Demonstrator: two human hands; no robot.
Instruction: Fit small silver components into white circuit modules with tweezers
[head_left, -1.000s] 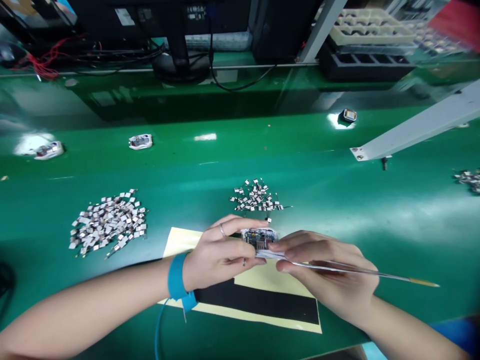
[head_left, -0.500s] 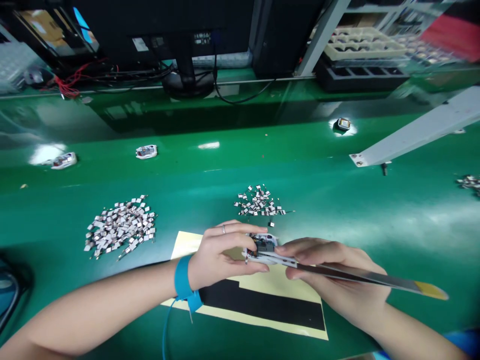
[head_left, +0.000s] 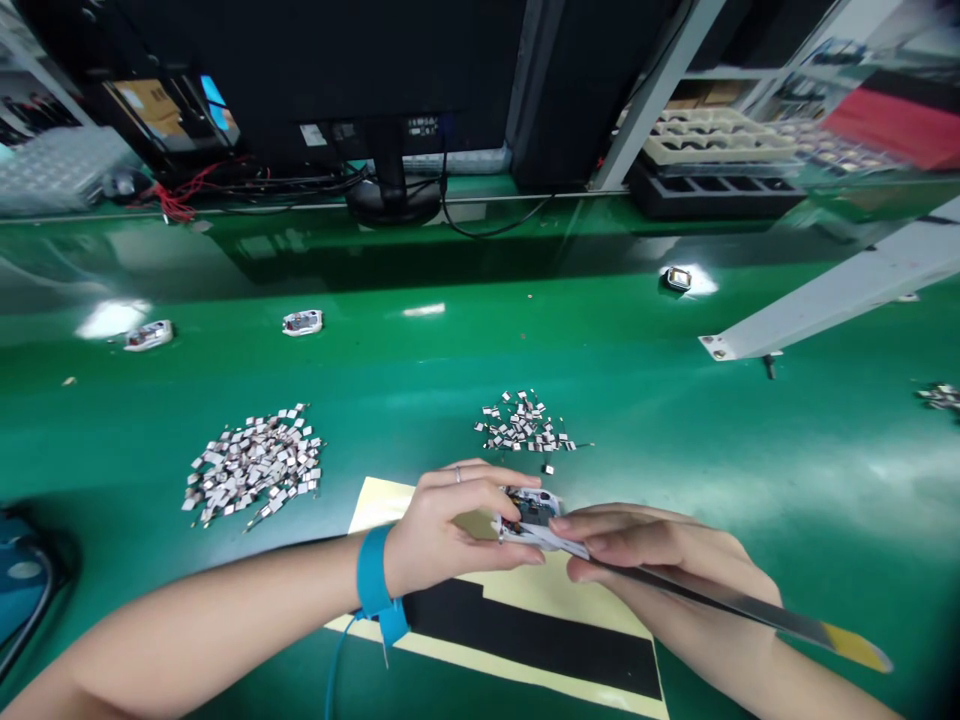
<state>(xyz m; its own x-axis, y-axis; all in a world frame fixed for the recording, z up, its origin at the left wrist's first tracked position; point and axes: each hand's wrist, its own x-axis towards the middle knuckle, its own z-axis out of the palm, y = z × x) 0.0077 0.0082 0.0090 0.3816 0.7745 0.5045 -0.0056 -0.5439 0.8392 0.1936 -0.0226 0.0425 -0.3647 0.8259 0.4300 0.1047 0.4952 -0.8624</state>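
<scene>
My left hand (head_left: 457, 515) is closed around a small white housing with electronics inside (head_left: 535, 508), fingers along its far side and thumb on its near side. In my right hand (head_left: 667, 560) is a pair of metal tweezers (head_left: 720, 592) with a yellow end, pinched between thumb and fingers. The tweezer tips reach the near edge of the housing; whether they grip anything there I cannot tell. Below both hands lies a yellow sheet (head_left: 570, 590) with a black strip (head_left: 540, 628). A blue wrist strap (head_left: 373, 572) circles my left wrist.
A large pile of small silvery parts (head_left: 259, 465) lies left, a smaller pile (head_left: 521, 422) ahead. Similar white housings (head_left: 302, 322) sit farther back. A grey metal bar (head_left: 817, 290) juts in from the right. A monitor stand (head_left: 391, 195) and black tray (head_left: 712, 195) stand behind.
The view has tilted, so the bench appears lower in the picture. My right hand and the tweezers' yellow end have dipped slightly. Both hands keep their holds.
</scene>
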